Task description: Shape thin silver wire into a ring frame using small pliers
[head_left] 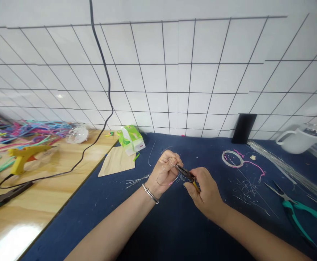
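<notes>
My left hand is closed in a pinch on a piece of thin bent wire, whose loops hang below the fingers. My right hand wraps round the yellow handles of small pliers with a dark head. The pliers' jaws reach to the wire at my left fingertips; whether they bite on it is too small to tell. A few curled wire bits show just under the pliers. Straight wires lie on the dark blue mat left of my left hand.
Green-handled long-nose pliers, wire offcuts, a ring dish and a wire bundle lie right. A white jug stands far right. Left are a tissue pack, a cloth pouch, a yellow glue gun and its cable.
</notes>
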Motion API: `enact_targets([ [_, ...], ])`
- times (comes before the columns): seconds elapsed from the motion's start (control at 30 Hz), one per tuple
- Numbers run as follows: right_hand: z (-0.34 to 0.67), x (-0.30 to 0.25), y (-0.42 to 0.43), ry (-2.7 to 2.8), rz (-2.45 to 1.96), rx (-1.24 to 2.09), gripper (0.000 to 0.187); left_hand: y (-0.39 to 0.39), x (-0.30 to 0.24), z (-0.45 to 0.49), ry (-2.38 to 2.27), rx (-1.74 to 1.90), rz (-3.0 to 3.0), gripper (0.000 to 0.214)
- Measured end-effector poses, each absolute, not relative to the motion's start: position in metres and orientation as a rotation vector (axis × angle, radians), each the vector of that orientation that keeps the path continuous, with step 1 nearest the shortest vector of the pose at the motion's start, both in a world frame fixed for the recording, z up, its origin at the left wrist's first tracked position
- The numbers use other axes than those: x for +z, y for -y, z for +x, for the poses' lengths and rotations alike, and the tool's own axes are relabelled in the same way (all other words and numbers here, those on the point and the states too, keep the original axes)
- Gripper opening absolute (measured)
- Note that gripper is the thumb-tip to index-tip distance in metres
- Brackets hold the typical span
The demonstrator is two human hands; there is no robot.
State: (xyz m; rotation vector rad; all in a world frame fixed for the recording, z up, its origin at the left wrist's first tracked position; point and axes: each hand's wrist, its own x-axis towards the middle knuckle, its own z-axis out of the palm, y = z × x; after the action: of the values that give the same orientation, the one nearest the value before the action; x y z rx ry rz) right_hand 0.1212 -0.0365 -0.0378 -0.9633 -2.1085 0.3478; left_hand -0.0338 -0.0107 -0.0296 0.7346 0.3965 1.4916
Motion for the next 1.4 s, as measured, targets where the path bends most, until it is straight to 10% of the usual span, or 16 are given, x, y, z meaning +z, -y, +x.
enact_targets([
  [0.77, 0.1215, -0.0412, 0.0379, 2.108, -1.002, 0.250, 0.027, 0.0117, -0.0294, -0.0329, -0.361, 1.516, 0.761, 0.020],
  [1.4, 0.1192, -0.0386, 0.0441, 2.000, -0.949, 0.835, 0.018, 0.0128, -0.0246, -0.0306, -0.312, 1.507, 0.736, 0.022],
])
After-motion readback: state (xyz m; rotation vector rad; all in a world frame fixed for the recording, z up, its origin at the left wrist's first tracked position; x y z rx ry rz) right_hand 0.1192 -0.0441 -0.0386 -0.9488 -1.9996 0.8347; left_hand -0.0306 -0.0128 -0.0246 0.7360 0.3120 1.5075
